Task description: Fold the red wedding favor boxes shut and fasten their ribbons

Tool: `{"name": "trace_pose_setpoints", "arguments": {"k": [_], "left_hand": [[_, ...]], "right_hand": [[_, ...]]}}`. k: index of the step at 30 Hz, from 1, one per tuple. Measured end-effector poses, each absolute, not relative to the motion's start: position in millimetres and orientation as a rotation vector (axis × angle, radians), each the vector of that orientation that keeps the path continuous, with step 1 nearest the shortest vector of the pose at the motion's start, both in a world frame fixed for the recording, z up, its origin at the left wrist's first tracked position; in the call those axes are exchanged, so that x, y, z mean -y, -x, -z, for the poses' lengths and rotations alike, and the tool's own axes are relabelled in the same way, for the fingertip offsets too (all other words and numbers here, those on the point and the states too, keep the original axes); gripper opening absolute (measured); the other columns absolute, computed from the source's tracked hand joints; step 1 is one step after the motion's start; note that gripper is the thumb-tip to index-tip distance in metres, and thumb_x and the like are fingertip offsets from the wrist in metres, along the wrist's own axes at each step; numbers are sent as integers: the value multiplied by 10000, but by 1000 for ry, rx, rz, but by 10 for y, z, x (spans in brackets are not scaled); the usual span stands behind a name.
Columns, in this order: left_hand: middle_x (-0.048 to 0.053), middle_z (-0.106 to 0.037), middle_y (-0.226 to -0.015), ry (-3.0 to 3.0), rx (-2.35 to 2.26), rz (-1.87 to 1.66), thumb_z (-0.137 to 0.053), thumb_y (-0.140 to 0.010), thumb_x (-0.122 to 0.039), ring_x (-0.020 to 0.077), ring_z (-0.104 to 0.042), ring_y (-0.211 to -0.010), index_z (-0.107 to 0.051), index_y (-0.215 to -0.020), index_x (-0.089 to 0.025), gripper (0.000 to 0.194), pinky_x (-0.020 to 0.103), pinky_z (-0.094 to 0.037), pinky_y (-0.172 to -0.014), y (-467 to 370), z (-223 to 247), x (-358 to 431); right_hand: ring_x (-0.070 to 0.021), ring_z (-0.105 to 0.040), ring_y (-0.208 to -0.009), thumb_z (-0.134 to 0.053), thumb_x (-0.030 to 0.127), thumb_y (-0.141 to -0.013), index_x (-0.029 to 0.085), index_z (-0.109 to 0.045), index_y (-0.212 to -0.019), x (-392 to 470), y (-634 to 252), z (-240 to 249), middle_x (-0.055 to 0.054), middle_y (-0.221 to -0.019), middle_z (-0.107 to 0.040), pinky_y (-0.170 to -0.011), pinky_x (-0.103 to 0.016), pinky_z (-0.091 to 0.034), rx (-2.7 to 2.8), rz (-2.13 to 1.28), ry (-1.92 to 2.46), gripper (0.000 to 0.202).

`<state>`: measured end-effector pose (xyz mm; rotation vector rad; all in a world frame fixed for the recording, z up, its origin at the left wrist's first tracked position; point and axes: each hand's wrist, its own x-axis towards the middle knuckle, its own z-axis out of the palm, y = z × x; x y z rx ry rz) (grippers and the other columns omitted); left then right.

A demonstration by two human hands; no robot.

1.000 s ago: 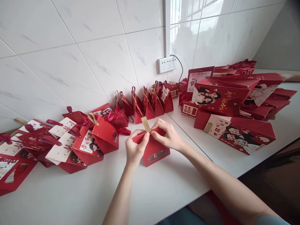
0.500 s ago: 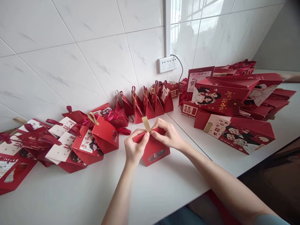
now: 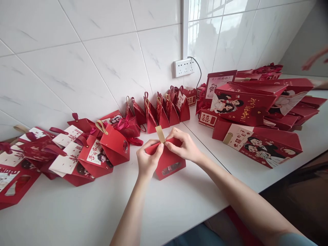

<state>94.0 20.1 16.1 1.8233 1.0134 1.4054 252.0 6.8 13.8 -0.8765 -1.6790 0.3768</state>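
Far left: a heap of red favour boxes [image 3: 77, 153] lies tumbled on the white counter [image 3: 77, 212]; the leftmost box [image 3: 12, 184] is cut off by the frame edge, and the print on their white panels is too small to read. One box [image 3: 115, 145] with a gold loop handle stands at the heap's right end, near the left hand.

Centre: left hand [image 3: 147, 160] and right hand [image 3: 184, 147] meet over a small red box [image 3: 169, 164] standing on the counter near its front edge. Both hands pinch the folded top flaps of this box, thumb against forefinger, closed on the paper at either side of a gold ribbon tab [image 3: 160, 134]. The tab stands nearly upright, tilted slightly left and away. The hands cover most of the box's top ridge, so the closure itself is hidden. The box's long axis runs left-right, rising slightly toward the right; its windowed face looks toward the wearer. What lies behind the window cannot be made out.

Behind: a row of upright boxes [image 3: 159, 114] along the tiled wall, under a wall socket [image 3: 183, 67].

Right: a stack of flat red bags [image 3: 256, 112] printed with cartoon figures. Far right top: another person's hand [image 3: 311, 61], blurred and cut by the frame edge.
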Motion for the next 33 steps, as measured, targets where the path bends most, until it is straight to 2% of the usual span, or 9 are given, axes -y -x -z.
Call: {"name": "trace_pose_setpoints", "arguments": {"k": [12,16,23,33], "left_hand": [[9,-705,-689,-1903,-1063,-1409,-632,-790,-355,164,-656,-644,-672,-709,-203,177,240,-534,-597,-918,-175,-208],[8,-709,-687,-1929,-1029,-1433,-623,-792,-334,168,-666,-649,-671,-714,-206,157,232,-539,-607,-918,-190,-214],[-6,-681,-609,-1907,-924,-1473,-648,-780,-339,158,-646,-549,-673,-675,-209,169,199,-508,-490,-907,-201,-247],[17,-659,-618,-1845,-972,-1449,-601,-806,-350,159,-634,-586,-626,-675,-185,212,225,-518,-545,-928,-169,-174]], "right_hand": [[-135,-482,-648,-527,198,-852,196,-577,-718,-62,-2525,-162,6,-687,-494,-617,-272,-397,1681,-410,879,143],[-135,-494,-647,-594,250,-823,197,-587,-728,-73,-2502,-153,6,-690,-508,-604,-266,-405,1670,-370,882,108],[-137,-522,-629,-521,289,-884,192,-560,-708,-81,-2440,-124,-2,-676,-508,-574,-257,-420,1666,-227,937,205],[-151,-493,-637,-564,251,-883,199,-565,-736,-47,-2461,-131,-4,-684,-515,-586,-279,-386,1692,-284,874,156]]}}
